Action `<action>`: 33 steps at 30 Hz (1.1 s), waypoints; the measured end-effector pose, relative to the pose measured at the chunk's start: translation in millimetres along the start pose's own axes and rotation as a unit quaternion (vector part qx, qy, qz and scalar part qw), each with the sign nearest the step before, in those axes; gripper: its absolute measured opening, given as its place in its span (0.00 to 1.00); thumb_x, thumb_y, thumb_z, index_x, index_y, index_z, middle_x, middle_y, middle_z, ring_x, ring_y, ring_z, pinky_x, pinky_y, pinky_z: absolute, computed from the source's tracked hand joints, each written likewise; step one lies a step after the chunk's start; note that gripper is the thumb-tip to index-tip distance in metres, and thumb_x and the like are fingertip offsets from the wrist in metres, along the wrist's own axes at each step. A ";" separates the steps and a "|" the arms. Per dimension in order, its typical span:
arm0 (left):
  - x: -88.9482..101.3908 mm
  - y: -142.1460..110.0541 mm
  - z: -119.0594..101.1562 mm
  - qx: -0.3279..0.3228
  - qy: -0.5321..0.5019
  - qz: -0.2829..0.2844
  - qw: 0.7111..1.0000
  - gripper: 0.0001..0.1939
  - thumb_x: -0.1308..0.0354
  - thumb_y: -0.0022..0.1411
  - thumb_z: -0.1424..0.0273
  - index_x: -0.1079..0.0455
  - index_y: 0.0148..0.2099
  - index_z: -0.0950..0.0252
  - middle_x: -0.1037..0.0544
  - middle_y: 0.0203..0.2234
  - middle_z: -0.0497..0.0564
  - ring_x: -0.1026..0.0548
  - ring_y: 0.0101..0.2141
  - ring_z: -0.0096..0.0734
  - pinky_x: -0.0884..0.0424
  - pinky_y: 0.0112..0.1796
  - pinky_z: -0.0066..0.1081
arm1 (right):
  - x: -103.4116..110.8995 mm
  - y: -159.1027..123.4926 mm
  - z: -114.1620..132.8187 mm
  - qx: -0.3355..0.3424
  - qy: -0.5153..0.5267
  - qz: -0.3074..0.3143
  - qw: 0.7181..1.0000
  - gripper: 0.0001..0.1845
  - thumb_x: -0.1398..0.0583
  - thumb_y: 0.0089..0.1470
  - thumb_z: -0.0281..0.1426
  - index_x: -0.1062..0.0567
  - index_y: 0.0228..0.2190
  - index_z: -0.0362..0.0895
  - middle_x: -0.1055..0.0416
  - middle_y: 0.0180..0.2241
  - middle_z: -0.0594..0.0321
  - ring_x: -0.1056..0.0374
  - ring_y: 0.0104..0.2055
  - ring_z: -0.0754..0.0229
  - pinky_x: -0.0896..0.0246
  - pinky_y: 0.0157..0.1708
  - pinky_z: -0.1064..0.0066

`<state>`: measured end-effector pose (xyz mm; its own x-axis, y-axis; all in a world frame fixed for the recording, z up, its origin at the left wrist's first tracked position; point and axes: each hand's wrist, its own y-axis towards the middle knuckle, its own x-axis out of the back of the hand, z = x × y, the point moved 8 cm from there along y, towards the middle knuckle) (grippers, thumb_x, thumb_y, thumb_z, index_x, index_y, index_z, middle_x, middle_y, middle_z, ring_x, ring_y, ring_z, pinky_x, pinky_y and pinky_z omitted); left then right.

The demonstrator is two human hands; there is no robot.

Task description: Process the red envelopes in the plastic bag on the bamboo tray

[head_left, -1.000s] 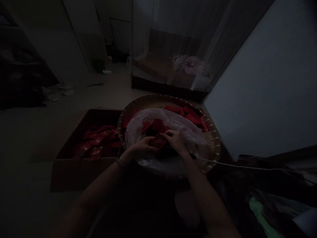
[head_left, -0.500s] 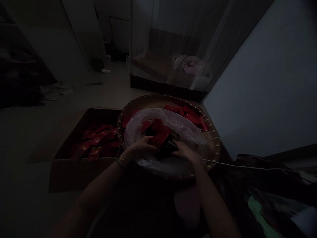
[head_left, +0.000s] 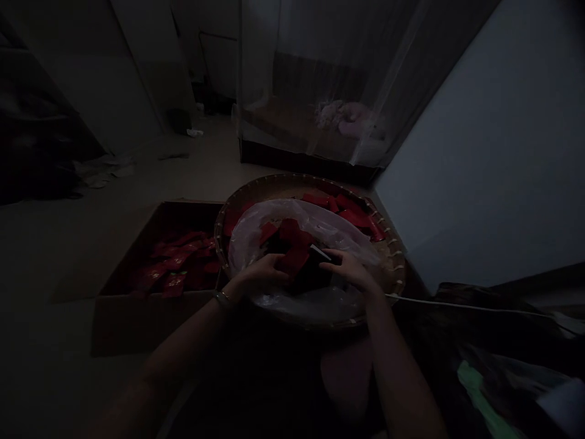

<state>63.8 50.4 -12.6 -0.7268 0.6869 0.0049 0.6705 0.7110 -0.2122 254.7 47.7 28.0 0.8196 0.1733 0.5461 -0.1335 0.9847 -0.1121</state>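
Observation:
My left hand [head_left: 265,271] is closed on the near left edge of a red paper packet [head_left: 295,251]. My right hand [head_left: 351,271] grips a thin, pale-edged strip-like object [head_left: 321,252] beside the packet; its kind is too dark to tell. Both hands are over a clear plastic bag [head_left: 315,214], spread open in a round woven bamboo tray [head_left: 398,259]. Inside the bag are dark contents, hard to make out, and another red piece [head_left: 269,231]. More red packets [head_left: 354,216] lie along the tray's far right side.
On the left, a cardboard box [head_left: 132,320] holds many red packets [head_left: 176,262] with gold print. A pale cord [head_left: 457,303] runs rightward from the tray. A netted bed [head_left: 311,155] stands behind, and a white wall [head_left: 493,152] rises at right. Dark cloth [head_left: 470,299] lies at lower right.
My right hand has moved slightly right and up, and the pale-edged object shows more clearly at its fingertips. My left hand stays on the red packet, nearly still.

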 end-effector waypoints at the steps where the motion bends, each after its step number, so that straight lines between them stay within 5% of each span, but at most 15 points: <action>1: -3.7 0.8 0.3 -0.001 0.009 0.004 1.000 0.24 0.36 0.43 0.74 0.30 0.46 0.69 0.23 0.33 0.50 0.28 0.30 0.28 0.33 0.31 0.25 | -2.7 0.0 3.0 0.001 0.000 -0.004 1.000 0.27 0.35 0.43 0.38 0.27 0.47 0.45 0.26 0.44 0.60 0.30 0.46 0.52 0.36 0.44 0.64; 9: -31.7 4.7 2.7 -0.001 0.033 0.017 0.999 0.24 0.38 0.46 0.73 0.31 0.48 0.71 0.25 0.30 0.49 0.30 0.26 0.25 0.37 0.26 0.22 | -3.4 -2.0 17.3 0.034 -0.021 -0.073 0.997 0.20 0.36 0.45 0.36 0.24 0.42 0.46 0.24 0.42 0.60 0.29 0.45 0.53 0.36 0.45 0.64; 18: -27.9 5.7 10.1 0.030 0.069 0.006 0.997 0.18 0.38 0.45 0.70 0.28 0.40 0.72 0.26 0.25 0.48 0.33 0.23 0.24 0.39 0.24 0.22 | -2.6 0.5 8.1 0.015 -0.019 -0.097 0.995 0.20 0.37 0.44 0.37 0.23 0.41 0.46 0.23 0.40 0.60 0.29 0.44 0.52 0.36 0.43 0.62; 23: -28.8 3.3 13.8 0.046 0.012 -0.008 0.999 0.18 0.40 0.44 0.72 0.28 0.40 0.72 0.26 0.24 0.48 0.32 0.22 0.24 0.39 0.23 0.22 | -0.2 3.5 -9.3 -0.002 0.008 -0.057 0.998 0.24 0.36 0.43 0.39 0.25 0.43 0.43 0.24 0.41 0.58 0.29 0.42 0.52 0.35 0.43 0.62; 33: -26.5 3.8 9.3 0.051 0.038 -0.027 0.998 0.19 0.41 0.45 0.72 0.27 0.43 0.70 0.25 0.26 0.47 0.30 0.23 0.25 0.39 0.23 0.22 | -3.1 -1.7 -7.2 0.009 0.015 -0.103 0.995 0.19 0.38 0.45 0.38 0.23 0.41 0.46 0.24 0.41 0.59 0.29 0.44 0.52 0.36 0.45 0.60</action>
<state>84.1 33.5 -22.5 -0.7453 0.6604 0.0918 0.6093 0.7305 -0.3084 256.3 45.4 20.5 0.8472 -0.0329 0.5303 0.0296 0.9995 0.0147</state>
